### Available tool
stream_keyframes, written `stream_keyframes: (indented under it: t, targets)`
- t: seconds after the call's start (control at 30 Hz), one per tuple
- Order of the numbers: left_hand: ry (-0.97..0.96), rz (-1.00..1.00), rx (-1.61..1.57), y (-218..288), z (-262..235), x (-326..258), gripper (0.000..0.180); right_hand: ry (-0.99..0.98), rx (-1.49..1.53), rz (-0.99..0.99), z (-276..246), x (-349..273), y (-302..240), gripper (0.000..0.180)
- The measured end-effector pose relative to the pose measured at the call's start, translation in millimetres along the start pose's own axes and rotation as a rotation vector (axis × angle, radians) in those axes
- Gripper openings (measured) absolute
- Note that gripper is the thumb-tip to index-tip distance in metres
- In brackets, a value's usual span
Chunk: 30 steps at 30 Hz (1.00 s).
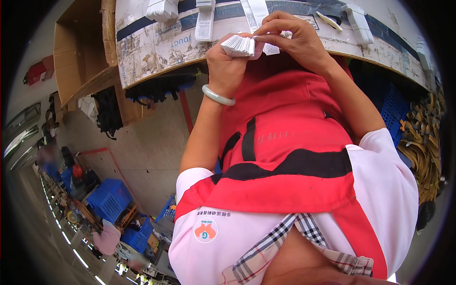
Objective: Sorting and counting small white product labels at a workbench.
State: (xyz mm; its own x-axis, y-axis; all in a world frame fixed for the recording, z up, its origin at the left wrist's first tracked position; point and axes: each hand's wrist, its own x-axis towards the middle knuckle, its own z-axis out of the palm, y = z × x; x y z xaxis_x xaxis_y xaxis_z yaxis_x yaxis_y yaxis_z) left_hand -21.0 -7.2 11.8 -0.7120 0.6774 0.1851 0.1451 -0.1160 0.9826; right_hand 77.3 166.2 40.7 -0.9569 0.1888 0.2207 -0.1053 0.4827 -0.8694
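In the head view, clasps a fanned bundle of white slips point(239, 46) in the left hand point(225, 66), with fingers clamped around the lower part, at the near edge of a cardboard-covered worktable point(156, 50). Pinches thumb and fingertips together in the right hand point(298, 42) at the bundle's right edge, close beside the left; cannot tell of any slip caught between them. Has a small white piece point(271, 49) just below the right fingers, near the table's edge.

Faces more white slips across the tabletop: a thick stack point(162, 10) toward the left, a narrow stack point(204, 26) next to it, a long stack point(255, 12) just beyond the hands and a curved stack point(358, 23) toward the right. Has a pale, pointed tool point(329, 21) lying between the right hand and the curved stack.

Wears a pale bangle point(218, 96) on the left wrist and a red apron point(285, 137) with black bands over a light shirt point(384, 190). Has an open cardboard box point(80, 52) to the left of the worktable, a blue crate point(110, 197) farther back on that side, and a blue basket point(394, 113) to the right, beside tan straps point(422, 147) in a heap.
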Motion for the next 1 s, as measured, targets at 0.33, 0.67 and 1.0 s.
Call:
stream_keyframes:
  t: [0.33, 0.67, 1.0]
  targets:
    - [0.012, -0.145, -0.127, 5, -1, -10, 0.017, -0.077, 0.074, 0.186, -5, -5, -11, 0.017]
    - [-0.027, -0.139, -0.172, 3, 0, -14, 0.022, -0.123, 0.068, 0.127, -4, -2, -11, 0.015]
    - [-0.254, -0.526, -0.757, -8, 4, -15, 0.051, -0.083, 0.282, 0.294, 16, -6, -9, 0.017]
